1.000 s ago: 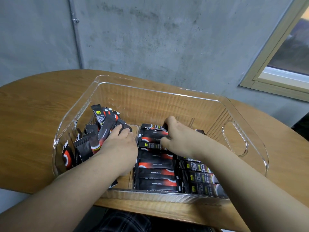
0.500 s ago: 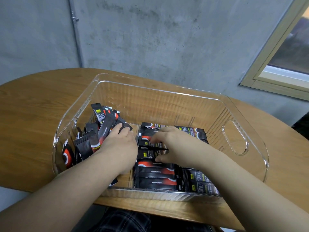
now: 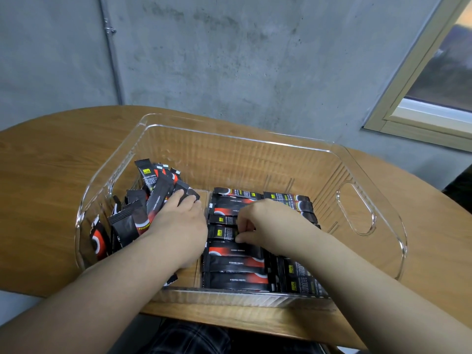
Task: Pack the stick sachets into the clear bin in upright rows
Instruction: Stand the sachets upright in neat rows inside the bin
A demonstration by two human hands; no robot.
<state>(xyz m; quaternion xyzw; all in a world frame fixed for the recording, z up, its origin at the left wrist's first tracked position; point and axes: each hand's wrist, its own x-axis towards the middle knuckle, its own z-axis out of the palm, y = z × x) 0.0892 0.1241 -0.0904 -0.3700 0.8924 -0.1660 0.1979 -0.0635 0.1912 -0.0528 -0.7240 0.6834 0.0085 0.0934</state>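
Black foil stick sachets (image 3: 237, 261) lie flat in stacked rows on the floor of the clear bin (image 3: 357, 205), toward its near-right side; a looser bunch of leaning sachets (image 3: 153, 192) stands against the bin's left wall. The right hand (image 3: 268, 226) pinches one sachet from the flat rows between thumb and fingertips. The left hand (image 3: 178, 223) rests with relaxed fingers against the leaning bunch, propping it. The sachets look light, thin, slick and floppy, so taking one by a crimped end seems best. The bin sits on a wooden table (image 3: 51, 162).
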